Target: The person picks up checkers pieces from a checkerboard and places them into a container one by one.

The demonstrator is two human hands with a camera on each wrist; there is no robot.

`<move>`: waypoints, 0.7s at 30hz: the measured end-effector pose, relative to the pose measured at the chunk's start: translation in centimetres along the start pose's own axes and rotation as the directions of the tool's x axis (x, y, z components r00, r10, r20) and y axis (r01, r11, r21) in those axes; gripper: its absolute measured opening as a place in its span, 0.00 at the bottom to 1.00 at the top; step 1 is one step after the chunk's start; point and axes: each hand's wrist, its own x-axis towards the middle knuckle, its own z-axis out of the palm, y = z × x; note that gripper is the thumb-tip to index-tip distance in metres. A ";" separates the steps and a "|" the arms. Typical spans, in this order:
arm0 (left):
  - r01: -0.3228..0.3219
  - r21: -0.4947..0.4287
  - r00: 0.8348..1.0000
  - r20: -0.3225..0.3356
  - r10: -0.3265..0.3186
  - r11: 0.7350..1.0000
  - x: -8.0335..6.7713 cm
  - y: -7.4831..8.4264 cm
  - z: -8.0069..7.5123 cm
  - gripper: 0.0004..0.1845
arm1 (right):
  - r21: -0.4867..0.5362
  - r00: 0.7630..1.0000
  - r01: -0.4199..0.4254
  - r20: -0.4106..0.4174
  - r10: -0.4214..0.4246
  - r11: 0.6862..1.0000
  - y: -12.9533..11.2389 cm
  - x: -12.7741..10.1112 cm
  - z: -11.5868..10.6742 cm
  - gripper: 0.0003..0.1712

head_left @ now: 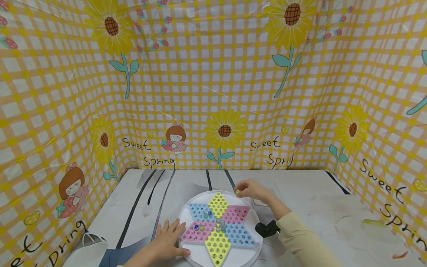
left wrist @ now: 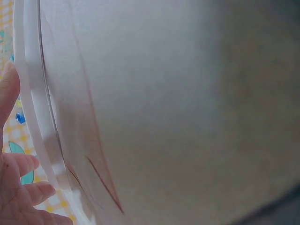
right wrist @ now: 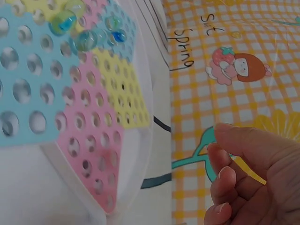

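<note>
The table (head_left: pixel 300 193), covered in a pale cloth with dark curved stripes, is walled on three sides by a yellow-and-white checked plastic sheet (head_left: pixel 213 85) printed with sunflowers, cartoon girls and the words "Sweet Spring". This backdrop closes off the far edge and both side edges, so the hands can only come in from the near edge.

Near the middle of the near edge lies the round white plastic Chinese-checkers board (head_left: pixel 190 215), its six-pointed star of yellow, pink and blue perforated panels facing up. It sits flat, which lets the few glass marbles (head_left: pixel 218 222) rest in holes around the star's centre, with two more on the left blue and pink points.

The left hand (head_left: pixel 168 241) lies flat with fingers spread and straight, pressing on the board's near-left rim; judging by that, it steadies the board so it does not slide. The left wrist view shows the white rim just beside the fingertips.

The right hand (head_left: pixel 250 189) hangs over the board's far-right edge, fingers curled together and pinching a small yellowish marble (head_left: pixel 237 192) at their tips. In the right wrist view the curled fingers (right wrist: pixel 225 180) show, but the marble itself does not.

A black wrist-camera mount (head_left: pixel 267 228) sits on the right forearm, just beside the board's right rim. A white crumpled object (head_left: pixel 88 246) lies at the near-left corner, well apart from the board.
</note>
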 end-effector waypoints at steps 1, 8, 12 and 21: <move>-0.001 0.003 1.000 0.000 0.001 1.000 0.0 0.0 0.0 0.48 | -0.005 1.000 -0.007 -0.008 0.007 1.000 0.1 0.0 -0.3 0.13; -0.002 0.002 1.000 0.007 0.002 1.000 0.1 -0.2 0.1 0.49 | -0.039 0.999 -0.008 -0.041 0.006 0.999 1.0 -0.5 -2.1 0.13; -0.003 0.007 1.000 0.007 0.003 1.000 0.2 -0.3 0.3 0.49 | -0.026 0.999 -0.001 -0.041 0.000 1.000 1.7 -0.9 -3.2 0.13; -0.009 0.026 1.000 -0.002 0.009 1.000 0.3 -0.5 0.4 0.48 | -0.032 0.997 -0.045 -0.058 0.043 0.998 3.6 -2.0 -5.4 0.15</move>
